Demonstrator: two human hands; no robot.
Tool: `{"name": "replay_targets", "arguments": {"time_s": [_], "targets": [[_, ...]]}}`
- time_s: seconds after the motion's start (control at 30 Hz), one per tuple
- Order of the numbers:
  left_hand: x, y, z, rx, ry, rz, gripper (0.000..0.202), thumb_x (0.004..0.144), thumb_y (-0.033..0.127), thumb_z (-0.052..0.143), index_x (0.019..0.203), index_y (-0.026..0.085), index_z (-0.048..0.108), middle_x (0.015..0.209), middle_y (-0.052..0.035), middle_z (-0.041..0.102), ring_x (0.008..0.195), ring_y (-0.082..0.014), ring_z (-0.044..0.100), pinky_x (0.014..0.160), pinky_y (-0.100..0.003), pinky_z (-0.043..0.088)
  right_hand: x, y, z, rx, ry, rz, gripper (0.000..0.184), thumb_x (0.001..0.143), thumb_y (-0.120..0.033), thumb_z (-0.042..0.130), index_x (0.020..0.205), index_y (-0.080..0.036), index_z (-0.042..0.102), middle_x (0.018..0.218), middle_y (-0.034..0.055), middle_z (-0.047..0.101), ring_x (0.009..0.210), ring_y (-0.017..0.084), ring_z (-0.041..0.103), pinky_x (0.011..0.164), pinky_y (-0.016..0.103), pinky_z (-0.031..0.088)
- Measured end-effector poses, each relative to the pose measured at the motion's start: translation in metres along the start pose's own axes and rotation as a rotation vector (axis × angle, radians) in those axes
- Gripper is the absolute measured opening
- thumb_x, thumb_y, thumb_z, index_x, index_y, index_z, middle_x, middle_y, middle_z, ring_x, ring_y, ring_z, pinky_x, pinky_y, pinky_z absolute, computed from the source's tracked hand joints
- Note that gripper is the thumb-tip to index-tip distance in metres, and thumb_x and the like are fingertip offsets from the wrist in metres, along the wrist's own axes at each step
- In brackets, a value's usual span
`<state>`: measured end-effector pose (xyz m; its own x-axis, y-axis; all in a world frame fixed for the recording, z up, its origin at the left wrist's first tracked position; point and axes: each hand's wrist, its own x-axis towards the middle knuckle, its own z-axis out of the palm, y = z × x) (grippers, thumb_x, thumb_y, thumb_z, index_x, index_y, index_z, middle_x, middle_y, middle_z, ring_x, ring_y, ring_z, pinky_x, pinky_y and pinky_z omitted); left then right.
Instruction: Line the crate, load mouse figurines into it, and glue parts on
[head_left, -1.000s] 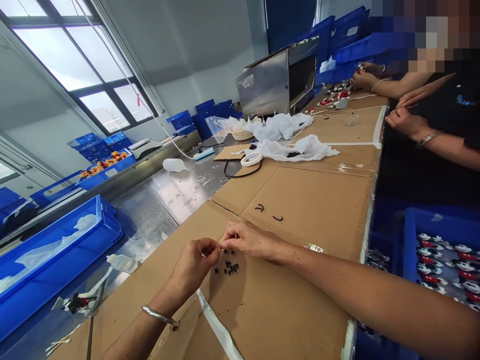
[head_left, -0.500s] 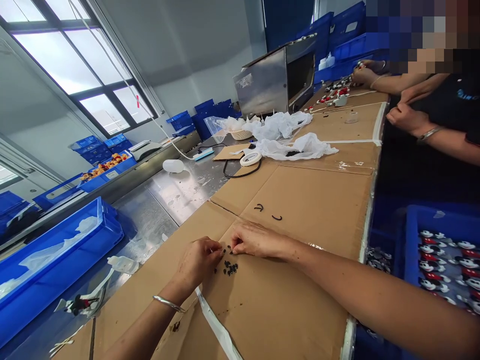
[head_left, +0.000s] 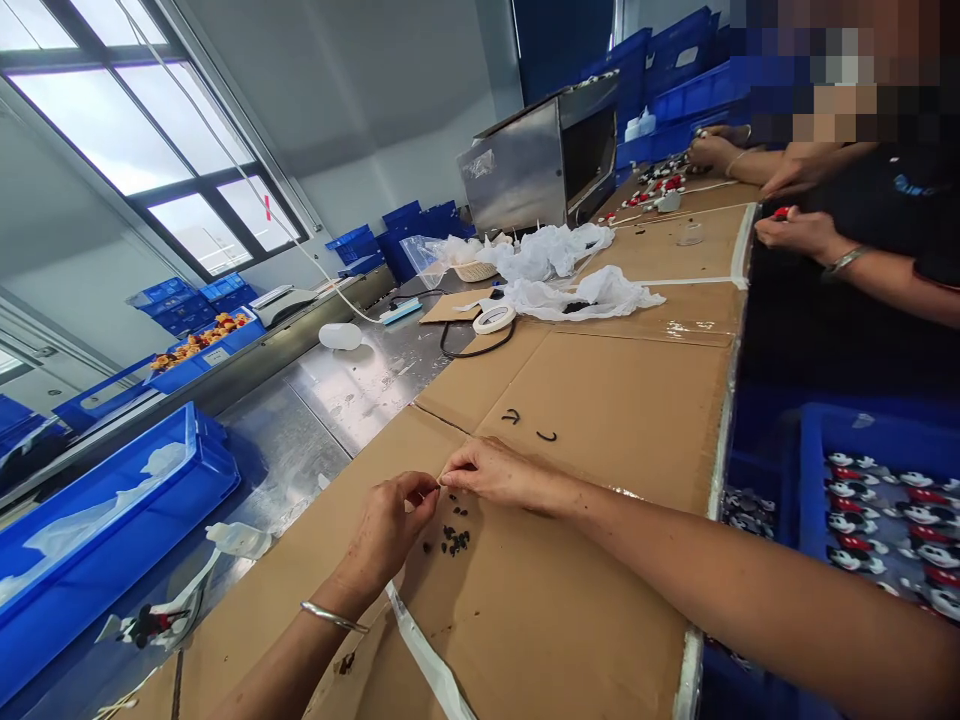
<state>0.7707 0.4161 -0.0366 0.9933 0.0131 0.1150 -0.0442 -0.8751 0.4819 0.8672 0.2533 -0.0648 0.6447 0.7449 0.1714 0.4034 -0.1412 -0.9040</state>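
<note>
My left hand [head_left: 394,520] and my right hand [head_left: 499,475] meet fingertip to fingertip over the cardboard. Both are closed in a pinch. A tiny dark spot shows where the left fingertips come together, but what either hand holds is too small to make out. Just below the fingers lies a loose group of small black pieces [head_left: 454,541] on the cardboard sheet [head_left: 570,600]. Farther out, beyond my right hand, are thin curved black strips [head_left: 547,436].
A white paper strip [head_left: 427,650] lies near my left wrist. Beyond are a tape roll [head_left: 494,320], white plastic bags [head_left: 555,255] and a squeeze bottle [head_left: 240,540]. Blue bins flank the table; the right bin [head_left: 814,470] holds mouse figures. Other people's hands [head_left: 806,232] work at far right.
My right hand has lifted off the black pieces and moved left to my left hand's fingertips. The left hand has turned slightly upward. At far right, another person's hand now shows a red piece.
</note>
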Motion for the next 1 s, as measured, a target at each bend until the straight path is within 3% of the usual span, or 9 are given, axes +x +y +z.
{"name": "replay_targets", "arguments": {"time_s": [0.13,0.23,0.4,0.63,1.0], "targets": [[-0.002,0.013,-0.008,-0.072,0.080,0.024,0.027,0.082,0.037,0.052,0.088,0.019,0.070,0.086,-0.0021,0.071,0.077,-0.0167,0.062,0.075,-0.029,0.043,0.002,-0.001,0.001,0.305,-0.062,0.069,0.026,0.080,-0.036,0.068,0.071,-0.012,0.066,0.070,0.0027,0.065,0.064,0.012,0.055,0.059,0.022,0.040],[-0.004,0.019,-0.013,-0.142,0.107,-0.019,0.024,0.081,0.038,0.056,0.087,0.021,0.071,0.088,-0.0010,0.072,0.081,-0.0167,0.063,0.078,-0.028,0.044,0.001,-0.004,-0.001,0.493,-0.086,0.096,0.040,0.067,-0.048,0.078,0.073,-0.011,0.064,0.074,0.0040,0.066,0.063,0.010,0.054,0.058,0.020,0.041],[-0.006,0.018,-0.016,-0.268,0.107,-0.138,0.026,0.077,0.045,0.064,0.085,0.022,0.074,0.087,-0.0001,0.071,0.082,-0.0162,0.063,0.077,-0.025,0.046,-0.002,-0.008,-0.003,0.641,-0.087,0.109,0.042,0.061,-0.047,0.082,0.075,-0.011,0.066,0.077,0.0055,0.067,0.064,0.009,0.054,0.060,0.020,0.043],[-0.005,0.020,-0.013,-0.313,0.071,-0.213,0.037,0.074,0.055,0.066,0.087,0.021,0.075,0.081,-0.0012,0.071,0.076,-0.0159,0.063,0.072,-0.025,0.046,-0.002,-0.008,0.000,0.622,-0.018,0.087,0.024,0.069,-0.033,0.073,0.074,-0.010,0.067,0.074,0.0044,0.067,0.062,0.008,0.054,0.062,0.021,0.044],[-0.010,0.024,-0.019,-0.202,0.017,-0.158,0.031,0.080,0.048,0.057,0.085,0.023,0.074,0.081,0.0001,0.069,0.079,-0.0174,0.061,0.074,-0.028,0.041,-0.003,-0.008,0.000,0.367,0.018,-0.030,0.013,0.076,-0.024,0.066,0.072,-0.012,0.069,0.067,0.0009,0.064,0.059,0.011,0.052,0.055,0.021,0.038]]}}
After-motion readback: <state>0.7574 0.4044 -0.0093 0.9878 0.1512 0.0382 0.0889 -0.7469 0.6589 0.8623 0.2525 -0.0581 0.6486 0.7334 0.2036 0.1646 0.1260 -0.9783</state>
